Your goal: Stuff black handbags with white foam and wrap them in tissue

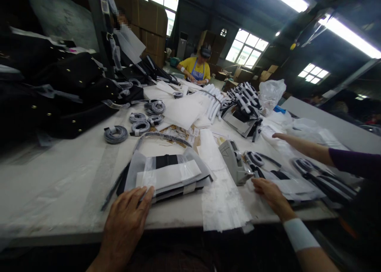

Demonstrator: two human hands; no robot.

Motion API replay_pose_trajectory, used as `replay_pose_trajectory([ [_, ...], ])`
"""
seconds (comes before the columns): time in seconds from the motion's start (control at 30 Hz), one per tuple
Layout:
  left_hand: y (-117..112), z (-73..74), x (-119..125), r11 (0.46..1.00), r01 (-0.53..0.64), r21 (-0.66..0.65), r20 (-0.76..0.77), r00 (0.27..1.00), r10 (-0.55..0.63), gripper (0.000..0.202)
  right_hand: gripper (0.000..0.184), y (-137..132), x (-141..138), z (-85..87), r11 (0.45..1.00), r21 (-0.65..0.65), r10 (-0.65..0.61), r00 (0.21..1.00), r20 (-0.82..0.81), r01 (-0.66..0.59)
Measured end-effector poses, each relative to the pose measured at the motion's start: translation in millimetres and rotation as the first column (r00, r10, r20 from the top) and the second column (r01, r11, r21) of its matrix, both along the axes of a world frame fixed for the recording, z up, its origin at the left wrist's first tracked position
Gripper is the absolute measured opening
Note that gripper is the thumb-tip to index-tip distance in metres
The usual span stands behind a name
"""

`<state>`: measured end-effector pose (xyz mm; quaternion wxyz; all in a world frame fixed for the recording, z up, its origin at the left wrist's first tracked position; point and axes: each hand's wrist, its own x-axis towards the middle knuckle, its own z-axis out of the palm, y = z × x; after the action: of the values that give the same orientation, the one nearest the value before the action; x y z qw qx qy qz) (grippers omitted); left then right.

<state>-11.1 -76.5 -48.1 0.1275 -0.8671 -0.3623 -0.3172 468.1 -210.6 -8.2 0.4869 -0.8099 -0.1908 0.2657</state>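
Note:
In front of me lies a black bag [166, 160] with white foam sheet and clear film over its front, its wrapped handle [166, 136] arching behind it. My left hand [127, 214] rests on the bag's near left corner, fingers stretched out and flat. My right hand [269, 194] is at the cutting end of a grey tape dispenser [232, 161], fingertips pinched together; what is between them is too small to see. Between the hands, a stack of thin white strips [222, 192] hangs slightly over the table edge.
Several wrapped strap coils [116, 134] and white sheets [186, 111] lie farther back on the table [68, 188]. Black bags [74, 77] are piled at left. At right, another person's purple-sleeved arm [351, 161] reaches over a second wrapped bag [294, 186]. A person in yellow [196, 67] works opposite.

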Motion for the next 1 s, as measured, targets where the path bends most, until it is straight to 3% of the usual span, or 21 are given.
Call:
replay_pose_trajectory([
  [0.1,-4,-0.1,3,0.998,-0.022,-0.051,0.057,0.998,0.025,0.035,0.024,-6,6,5.8,0.98,-0.188,0.086,0.986,0.14,-0.059],
  [0.2,-7,-0.7,5,0.992,-0.034,-0.119,0.108,0.993,0.047,0.036,0.034,-5,1,19.5,0.874,-0.419,0.373,0.894,0.249,-0.248],
  [0.27,-8,-0.5,6,0.988,-0.041,-0.151,0.119,0.991,0.059,0.035,0.039,6,-17,37.7,0.759,-0.471,0.591,0.78,0.207,-0.45],
  [0.33,-9,0.0,7,0.985,-0.043,-0.164,0.113,0.992,0.062,0.036,0.036,26,-52,63.9,0.599,-0.477,0.773,0.62,0.134,-0.643],
  [0.4,-10,0.5,6,0.984,-0.046,-0.173,0.097,0.993,0.063,0.036,0.03,53,-99,93.0,0.489,-0.466,0.866,0.476,0.154,-0.738],
  [0.47,-12,0.6,6,0.98,-0.051,-0.19,0.081,0.994,0.068,0.038,0.023,84,-151,117.2,0.343,-0.462,0.939,0.298,0.171,-0.818],
  [0.57,-14,-0.8,6,0.975,-0.055,-0.215,0.079,0.994,0.073,0.04,0.016,130,-222,132.7,0.101,-0.448,0.99,0.045,0.135,-0.888],
  [0.63,-15,-2.5,7,0.976,-0.06,-0.211,0.093,0.992,0.081,0.04,0.011,157,-258,129.4,-0.04,-0.48,0.982,-0.123,0.143,-0.876],
  [0.73,-16,-5.0,8,0.978,-0.083,-0.194,0.112,0.988,0.106,0.039,0.007,191,-295,111.7,-0.168,-0.62,0.921,-0.347,0.179,-0.766],
  [0.83,-18,-5.8,8,0.974,-0.106,-0.198,0.097,0.987,0.127,0.039,0.007,222,-321,88.5,-0.204,-0.788,0.84,-0.518,0.165,-0.581],
  [1.0,-18,-5.9,8,0.969,-0.12,-0.216,0.076,0.987,0.139,0.04,0.021,257,-343,62.0,-0.257,-0.903,0.723,-0.688,0.057,-0.345],
])
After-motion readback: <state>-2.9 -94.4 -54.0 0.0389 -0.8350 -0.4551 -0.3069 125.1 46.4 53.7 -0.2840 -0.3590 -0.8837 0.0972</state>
